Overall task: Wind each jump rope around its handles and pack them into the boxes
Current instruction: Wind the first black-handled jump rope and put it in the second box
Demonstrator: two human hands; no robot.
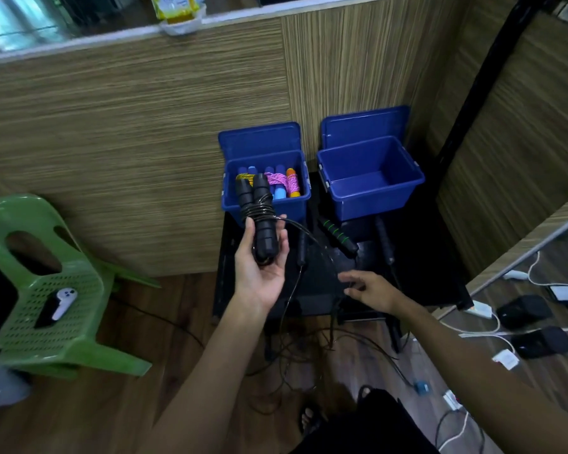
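My left hand [259, 267] grips two black jump rope handles [258, 217] held together, with thin black rope wound round their middle. The loose rope [312, 239] runs from the handles down to my right hand [371, 288], which hovers over the black table [433, 257] with fingers loosely spread; whether it touches the rope I cannot tell. The left blue box [265, 204] holds several wound ropes with blue, pink and orange handles. The right blue box [369, 178] is empty. A green-striped handle [336, 235] and other black handles [385, 239] lie on the table.
Blue lids [259, 137] stand behind both boxes against a wood-grain wall. A green plastic chair [46, 290] with a white controller stands at left. Tangled rope [309, 352] hangs to the floor. Chargers and cables [522, 322] lie at right.
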